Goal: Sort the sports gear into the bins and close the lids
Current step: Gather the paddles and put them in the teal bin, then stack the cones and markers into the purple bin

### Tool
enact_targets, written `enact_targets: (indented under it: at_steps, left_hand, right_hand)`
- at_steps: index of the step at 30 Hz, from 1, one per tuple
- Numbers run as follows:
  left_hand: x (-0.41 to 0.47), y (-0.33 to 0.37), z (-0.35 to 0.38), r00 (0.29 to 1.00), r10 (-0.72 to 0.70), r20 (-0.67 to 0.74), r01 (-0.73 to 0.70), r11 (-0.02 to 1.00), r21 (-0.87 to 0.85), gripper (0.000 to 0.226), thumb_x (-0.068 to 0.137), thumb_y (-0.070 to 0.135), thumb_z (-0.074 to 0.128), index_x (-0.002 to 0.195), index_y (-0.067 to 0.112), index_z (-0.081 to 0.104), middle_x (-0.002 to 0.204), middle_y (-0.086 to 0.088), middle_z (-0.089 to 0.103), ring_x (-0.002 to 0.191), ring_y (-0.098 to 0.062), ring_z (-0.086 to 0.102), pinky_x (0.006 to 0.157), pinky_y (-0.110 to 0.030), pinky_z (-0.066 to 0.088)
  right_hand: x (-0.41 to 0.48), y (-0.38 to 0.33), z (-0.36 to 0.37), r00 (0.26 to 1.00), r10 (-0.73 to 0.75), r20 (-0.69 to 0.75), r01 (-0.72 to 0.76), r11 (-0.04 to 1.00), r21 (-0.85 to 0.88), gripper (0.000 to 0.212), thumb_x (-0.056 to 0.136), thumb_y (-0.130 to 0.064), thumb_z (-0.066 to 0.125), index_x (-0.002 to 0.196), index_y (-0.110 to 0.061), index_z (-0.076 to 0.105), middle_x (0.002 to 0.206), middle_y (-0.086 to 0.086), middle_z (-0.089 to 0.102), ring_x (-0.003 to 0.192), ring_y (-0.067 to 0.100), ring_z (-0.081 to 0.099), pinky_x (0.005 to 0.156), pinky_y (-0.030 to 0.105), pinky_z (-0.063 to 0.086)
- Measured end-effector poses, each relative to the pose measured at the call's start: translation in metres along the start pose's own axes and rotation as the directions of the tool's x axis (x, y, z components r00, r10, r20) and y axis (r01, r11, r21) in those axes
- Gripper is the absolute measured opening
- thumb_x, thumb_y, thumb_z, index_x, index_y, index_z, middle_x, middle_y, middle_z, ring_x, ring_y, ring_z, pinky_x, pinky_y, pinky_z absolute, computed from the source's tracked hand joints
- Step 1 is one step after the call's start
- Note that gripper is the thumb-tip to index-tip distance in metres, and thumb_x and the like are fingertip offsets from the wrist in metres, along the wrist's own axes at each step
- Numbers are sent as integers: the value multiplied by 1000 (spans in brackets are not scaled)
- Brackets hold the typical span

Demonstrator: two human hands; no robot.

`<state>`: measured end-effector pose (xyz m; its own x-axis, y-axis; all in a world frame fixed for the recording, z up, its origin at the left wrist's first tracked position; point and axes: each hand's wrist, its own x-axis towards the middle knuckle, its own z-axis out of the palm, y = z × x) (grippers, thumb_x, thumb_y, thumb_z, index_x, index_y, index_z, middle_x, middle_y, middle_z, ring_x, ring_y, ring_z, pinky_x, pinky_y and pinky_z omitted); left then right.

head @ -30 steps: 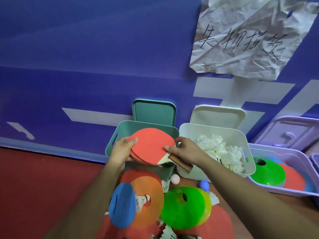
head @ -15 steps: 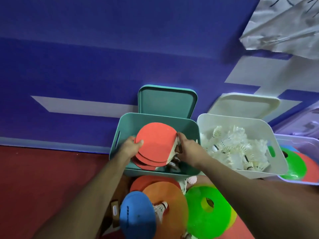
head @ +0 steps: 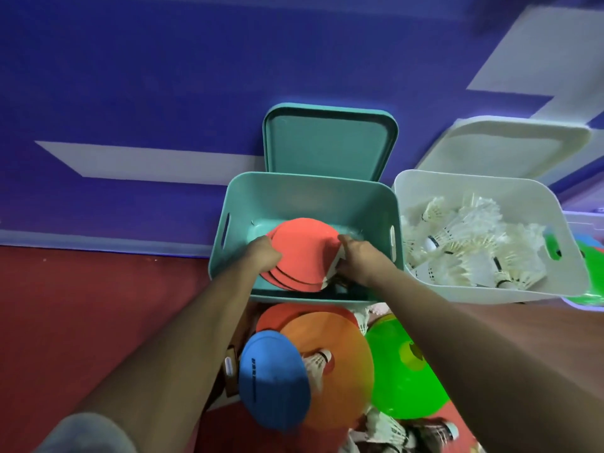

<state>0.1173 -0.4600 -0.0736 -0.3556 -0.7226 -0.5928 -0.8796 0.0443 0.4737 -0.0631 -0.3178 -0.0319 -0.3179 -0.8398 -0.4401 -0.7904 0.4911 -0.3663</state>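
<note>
A stack of red table-tennis paddles (head: 305, 253) lies low inside the teal bin (head: 307, 194), whose lid (head: 330, 138) stands open against the wall. My left hand (head: 263, 258) grips the stack's left edge. My right hand (head: 354, 261) holds the stack at its handle end, on the right. To the right, the white bin (head: 421, 181) is full of shuttlecocks (head: 467, 246), its lid (head: 510, 145) open behind it.
On the red floor in front of the bins lie a blue paddle (head: 273, 379), an orange disc cone (head: 343, 358), a green disc cone (head: 398, 387) and loose shuttlecocks (head: 385, 429). A further bin with green cones (head: 591, 256) sits at the far right. A blue wall stands behind.
Both hands have lowered the stack of red paddles from above the teal bin's rim down into it. The view has tilted down and moved closer.
</note>
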Motion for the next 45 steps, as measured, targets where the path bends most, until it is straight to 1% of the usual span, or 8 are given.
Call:
enact_targets:
  at_steps: [6,15,21,26,33,36,41,45]
  left_hand:
    - [-68,18,-24,935,139,-326,-211,957,-199,27,91,17,59,117,10,60,106,-2,63,99,-22,62,88,-28,44]
    - [-236,-11,14,786,130,-604,-420,830,-367,19,88,-3,55,101,9,60,77,3,55,64,-5,53,64,-13,41]
    - [-302,-80,85,851,-27,-525,-274,829,-488,12,77,17,57,87,22,60,77,-4,63,70,-17,56,71,-34,48]
    - [-333,-109,127,875,-136,-464,-138,850,-509,22,89,1,58,74,18,60,70,2,60,73,-16,53,62,-27,38]
    - [-320,-109,124,923,-86,-376,-76,916,-394,21,87,11,59,76,29,60,85,9,65,88,-15,63,80,-31,49]
    - [-302,-95,116,949,-35,-314,-96,914,-393,12,88,9,57,86,17,66,90,-2,70,92,-22,65,82,-33,50]
    - [-260,-91,91,973,-29,-230,-50,943,-330,14,85,6,56,73,5,62,82,-22,66,80,-32,63,65,-31,42]
    - [-241,-95,72,995,20,-103,-49,957,-286,26,88,9,51,62,12,48,62,-9,49,50,-6,49,47,-19,34]
  right_hand:
    - [-65,-12,-29,966,-53,-254,108,973,205,47,91,-25,61,134,-7,53,133,14,58,122,29,54,101,30,39]
    - [-202,0,-13,932,1,-363,167,887,431,33,90,-18,61,120,-7,62,113,12,67,102,28,64,88,32,47]
    - [-260,13,47,950,15,-311,145,862,486,30,90,-20,62,117,-7,62,112,9,67,105,24,61,83,26,41]
    - [-290,10,83,977,48,-206,81,814,575,31,91,-22,61,119,-7,59,112,10,68,100,26,65,87,40,52]
    - [-288,-11,103,982,98,-160,9,826,563,34,94,-22,58,124,-6,58,118,10,66,107,26,62,87,30,46]
    - [-273,-29,108,984,118,-132,-21,817,576,33,92,-25,61,120,-7,60,112,10,68,102,25,63,80,28,44]
    - [-239,-67,124,976,208,-70,-128,797,591,38,87,-32,68,113,-4,60,103,13,69,97,29,63,69,29,38]
    - [-215,-77,141,969,240,-52,-183,848,498,24,88,-21,61,102,-2,65,101,18,69,97,36,63,72,34,44]
